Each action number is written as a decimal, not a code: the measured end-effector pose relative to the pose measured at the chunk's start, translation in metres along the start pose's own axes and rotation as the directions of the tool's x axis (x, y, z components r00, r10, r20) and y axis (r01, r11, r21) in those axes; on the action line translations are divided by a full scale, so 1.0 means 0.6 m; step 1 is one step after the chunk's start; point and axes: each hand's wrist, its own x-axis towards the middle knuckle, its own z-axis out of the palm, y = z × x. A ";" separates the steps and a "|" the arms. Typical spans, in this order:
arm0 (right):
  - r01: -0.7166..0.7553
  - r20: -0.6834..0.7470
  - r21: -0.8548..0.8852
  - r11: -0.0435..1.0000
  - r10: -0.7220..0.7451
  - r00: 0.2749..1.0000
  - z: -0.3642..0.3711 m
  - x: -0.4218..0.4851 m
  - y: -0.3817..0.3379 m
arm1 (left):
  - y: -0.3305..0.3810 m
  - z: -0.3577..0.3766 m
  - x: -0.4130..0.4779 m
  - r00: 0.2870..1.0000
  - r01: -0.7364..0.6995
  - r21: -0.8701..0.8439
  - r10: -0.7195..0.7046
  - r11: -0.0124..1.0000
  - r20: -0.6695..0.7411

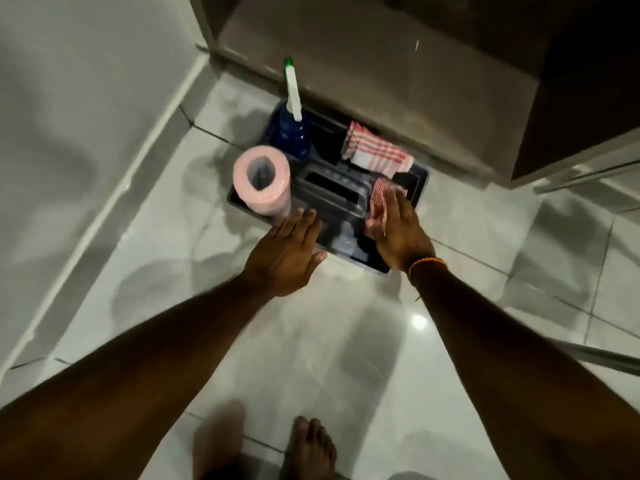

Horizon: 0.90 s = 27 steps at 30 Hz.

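Note:
A dark plastic caddy with a central handle stands on the tiled floor. In it are a pink paper roll, a blue spray bottle with a white and green nozzle, and folded red-and-white striped cloths. My left hand reaches over the caddy's near edge with straight fingers, just below the roll. My right hand is stretched flat over a second striped cloth in the near right compartment; I cannot tell whether it touches the cloth.
A grey cabinet or step rises directly behind the caddy. A wall with a raised white edge runs along the left. A metal rail crosses at the right. My bare feet stand on the glossy tiles at the bottom.

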 end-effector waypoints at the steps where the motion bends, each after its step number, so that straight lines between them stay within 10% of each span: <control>1: 0.021 -0.032 -0.011 1.000 -0.021 0.999 0.017 0.015 0.009 | -0.003 0.020 0.011 1.000 -0.005 0.020 0.005 1.000 0.006; 14: -0.023 -0.221 -0.219 0.976 -0.027 0.975 0.124 0.087 0.036 | -0.033 0.116 0.051 0.999 -0.023 0.066 0.025 0.998 -0.030; 27: -0.048 -0.297 0.638 0.769 0.303 0.905 0.043 -0.004 -0.044 | -0.036 0.039 -0.028 0.997 0.078 -0.030 -0.078 0.997 0.003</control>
